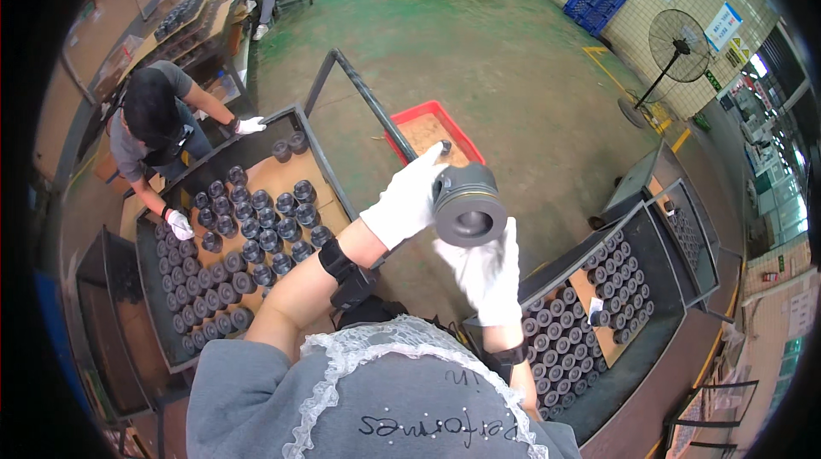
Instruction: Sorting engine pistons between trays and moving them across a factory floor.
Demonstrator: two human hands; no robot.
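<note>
Item 1: one dark grey piston (469,202), centre of the frame, held above the floor; the recessed bowl of its crown faces the viewer, ring grooves around the side.

Item 2: left hand (402,202), white-gloved, just left of centre. Fingers closed against the piston's upper-left side, index finger extended toward upper right; a small dark piece (445,147) shows at its tip — whether pinched or merely behind, cannot tell.

Item 3: right hand (486,275), white-gloved, below and right of the piston. Fingers extended upward, thumb side apart from them, in a loose cup by the lower rim; contact with the piston cannot be told.

Item 4: black-framed cart (156,322), left of the frame, with rows of pistons (262,200) on brown board.

Item 5: second cart (663,322), lower right, likewise stocked in rows.

Item 6: co-worker (154,108), upper left, two white-gloved hands at the left cart — one on its rim, one by the pistons.

Item 7: red tray (439,108), upper centre, on the green floor (513,57).

Item 8: pedestal fan (678,46), upper right.
</note>
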